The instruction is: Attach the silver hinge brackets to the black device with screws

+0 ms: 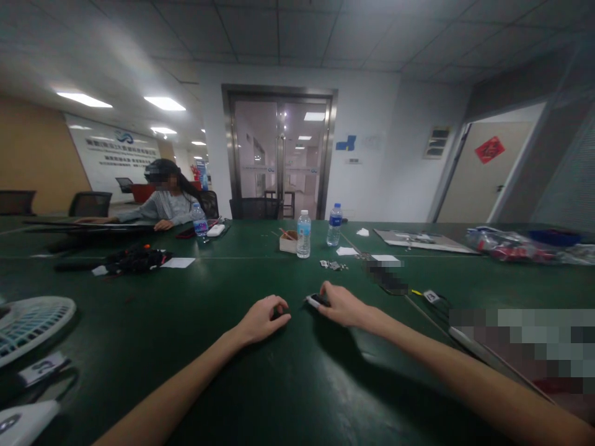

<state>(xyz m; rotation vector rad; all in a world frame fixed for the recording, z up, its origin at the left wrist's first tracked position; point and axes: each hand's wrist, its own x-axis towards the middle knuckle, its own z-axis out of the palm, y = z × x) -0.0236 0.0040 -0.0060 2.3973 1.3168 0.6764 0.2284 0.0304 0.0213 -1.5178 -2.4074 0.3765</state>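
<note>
My right hand is closed on a small black-and-white handheld object, its pale end pointing left over the green table. The exact kind of this object cannot be made out. To the left, my left hand rests low over the tabletop with fingers curled toward the thumb. A dark spot shows between them, and whether it is a thing or shadow is unclear. A gap separates the two hands. Beyond my right hand lie several small metal pieces.
Two water bottles and a small box stand ahead. Across the table at left sits a person. A white fan grille is at far left. To the right lie a pale board, plastic bags and a cable.
</note>
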